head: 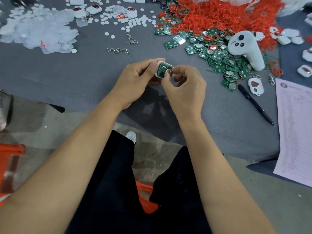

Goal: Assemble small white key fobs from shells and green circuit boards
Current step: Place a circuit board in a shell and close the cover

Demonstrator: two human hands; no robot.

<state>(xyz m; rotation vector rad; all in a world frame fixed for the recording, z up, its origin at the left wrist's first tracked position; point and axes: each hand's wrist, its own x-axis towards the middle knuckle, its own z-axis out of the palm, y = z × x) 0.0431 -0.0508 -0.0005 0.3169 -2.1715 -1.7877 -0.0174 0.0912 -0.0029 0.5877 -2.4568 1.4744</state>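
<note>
Both forearms raised, our left hand (pixel 135 76) gripped the shell (pixel 164 69) while our right hand (pixel 184 86) pinched, seemingly seating, the circuit board (pixel 162 68); pressing flush came next.

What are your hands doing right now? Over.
Left hand holds shell. Right hand presses board in. Nothing in the way.

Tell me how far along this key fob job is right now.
Done: a few closed fobs lie at the table's far edge. In hand: left hand holds a white shell while right hand seats a green board. Left: a heap of loose boards.
</note>
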